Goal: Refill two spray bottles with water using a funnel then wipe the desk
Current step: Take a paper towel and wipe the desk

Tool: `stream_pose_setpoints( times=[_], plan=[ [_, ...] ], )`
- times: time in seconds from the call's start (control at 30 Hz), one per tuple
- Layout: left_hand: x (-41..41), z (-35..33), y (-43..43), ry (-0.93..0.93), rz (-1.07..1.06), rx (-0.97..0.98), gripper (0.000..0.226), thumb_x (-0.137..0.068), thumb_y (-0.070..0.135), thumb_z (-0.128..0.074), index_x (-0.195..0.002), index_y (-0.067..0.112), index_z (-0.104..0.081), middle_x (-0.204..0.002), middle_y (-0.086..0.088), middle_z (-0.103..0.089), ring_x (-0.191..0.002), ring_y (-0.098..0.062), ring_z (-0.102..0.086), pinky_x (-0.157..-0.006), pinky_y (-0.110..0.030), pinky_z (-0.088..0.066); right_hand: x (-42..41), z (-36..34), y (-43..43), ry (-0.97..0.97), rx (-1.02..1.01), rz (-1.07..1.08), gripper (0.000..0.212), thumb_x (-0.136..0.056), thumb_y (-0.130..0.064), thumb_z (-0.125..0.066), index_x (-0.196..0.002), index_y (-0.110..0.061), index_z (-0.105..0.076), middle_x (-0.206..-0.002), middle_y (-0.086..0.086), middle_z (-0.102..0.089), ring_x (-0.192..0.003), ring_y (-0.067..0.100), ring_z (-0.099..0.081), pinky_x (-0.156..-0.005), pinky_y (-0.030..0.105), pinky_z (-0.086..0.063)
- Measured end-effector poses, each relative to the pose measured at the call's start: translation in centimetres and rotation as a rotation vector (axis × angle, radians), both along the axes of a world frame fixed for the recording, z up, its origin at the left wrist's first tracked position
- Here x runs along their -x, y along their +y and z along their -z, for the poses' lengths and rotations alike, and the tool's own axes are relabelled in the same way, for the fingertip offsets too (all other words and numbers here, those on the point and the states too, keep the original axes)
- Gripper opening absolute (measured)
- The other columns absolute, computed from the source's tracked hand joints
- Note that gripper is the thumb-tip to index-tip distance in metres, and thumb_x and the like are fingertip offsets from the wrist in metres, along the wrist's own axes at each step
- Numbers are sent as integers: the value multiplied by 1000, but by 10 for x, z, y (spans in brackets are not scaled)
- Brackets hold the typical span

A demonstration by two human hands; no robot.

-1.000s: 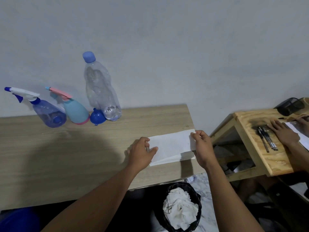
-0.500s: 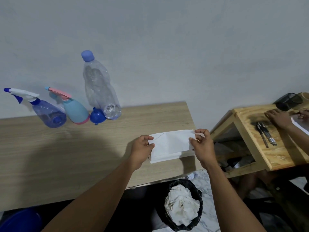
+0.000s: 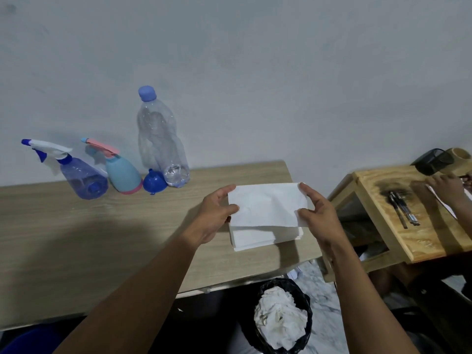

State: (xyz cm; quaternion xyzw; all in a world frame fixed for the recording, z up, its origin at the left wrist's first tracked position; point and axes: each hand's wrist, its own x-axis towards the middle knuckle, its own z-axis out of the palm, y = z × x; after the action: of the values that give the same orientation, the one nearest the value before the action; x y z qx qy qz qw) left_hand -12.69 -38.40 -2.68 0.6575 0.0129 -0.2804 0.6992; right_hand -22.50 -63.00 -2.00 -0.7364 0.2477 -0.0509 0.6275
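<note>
Both hands (image 3: 270,215) pinch a white tissue (image 3: 267,206) by its ends.

A plain workroom or home study is showing here: a bare grey wall (image 3: 255,72) is backing a wood-grain desk (image 3: 76,238), a small plywood side table (image 3: 421,226) is holding pens (image 3: 402,210), and a bin (image 3: 281,318) is sitting underneath, full of crumpled tissue.

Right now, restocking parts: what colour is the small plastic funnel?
Dark blue funnel, clearest in the head view.
</note>
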Motion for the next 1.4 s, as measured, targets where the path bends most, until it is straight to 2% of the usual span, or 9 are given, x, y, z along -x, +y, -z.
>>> stream_pose_setpoints(
  times=[0.2,0.33,0.57,0.73,0.83,1.0,1.13,1.3,1.4],
  plan=[
    [1,-10,19,-92,-87,-19,59,-83,-6,-72,-133,21,-57,-114,-5,-72,-96,-21,-73,-85,-39,-60,2,-6,23,-47,-10,-47,66,-93,8,-54,-143,-33,-51,-149,-16,-46,-110,26,-67,-98,39,-55],
    [4,-10,47,-110,-165,-94,46,-86,4,-72,-127,23,-61,-102,-4,-75,-90,-16,-74,-78,-31,-60,-1,-1,47,-39,8,-103,68,-91,11,-52,-147,-28,-48,-157,-18,-37,-128,50,-36,-97,37,-50],
    [2,-12,132,-131,-381,-106,30,-85,5,-74,-112,16,-69,-105,-4,-73,-97,-17,-70,-88,-28,-55,-16,-14,131,-26,57,-274,75,-84,7,-57,-142,-41,-50,-143,-20,-51,-109,46,-60,-95,52,-52],
    [-2,-15,215,-121,-474,-113,25,-84,6,-74,-108,13,-70,-97,-4,-72,-81,-15,-65,-67,-24,-52,-31,-19,209,-21,26,-349,70,-86,13,-54,-140,-32,-54,-133,-11,-58,-101,2,-69,-86,22,-57],
    [-3,-11,268,-89,-470,-93,27,-85,-1,-72,-110,9,-68,-101,-12,-71,-77,-15,-65,-58,-19,-52,-39,-13,258,19,32,-383,69,-86,11,-56,-141,-30,-53,-134,-14,-60,-96,29,-71,-93,37,-55],
    [-8,3,341,-66,-409,-79,42,-85,-5,-70,-125,4,-63,-112,-12,-70,-88,-14,-67,-62,-17,-55,-51,-1,332,30,53,-393,72,-81,6,-61,-140,-32,-52,-135,-10,-61,-102,16,-70,-95,34,-55],
    [-15,11,393,-83,-341,-126,55,-84,-7,-70,-136,7,-55,-123,-1,-63,-94,10,-61,-72,-7,-49,-68,5,377,64,108,-418,71,-81,1,-65,-143,-29,-51,-135,-8,-61,-104,18,-69,-89,30,-56],
    [-20,13,451,-37,-233,-223,67,-86,-9,-67,-146,8,-42,-141,0,-50,-119,-5,-49,-92,-14,-41,-88,10,434,126,234,-545,77,-82,0,-62,-152,-23,-38,-141,-5,-48,-119,16,-53,-85,11,-44],
    [-34,6,477,-120,-199,-300,70,-88,-10,-63,-150,10,-37,-144,-2,-48,-120,-4,-46,-78,1,-39,-105,13,464,80,280,-589,83,-82,1,-60,-155,-24,-31,-153,-5,-40,-132,19,-48,-107,31,-45]
  ],
)
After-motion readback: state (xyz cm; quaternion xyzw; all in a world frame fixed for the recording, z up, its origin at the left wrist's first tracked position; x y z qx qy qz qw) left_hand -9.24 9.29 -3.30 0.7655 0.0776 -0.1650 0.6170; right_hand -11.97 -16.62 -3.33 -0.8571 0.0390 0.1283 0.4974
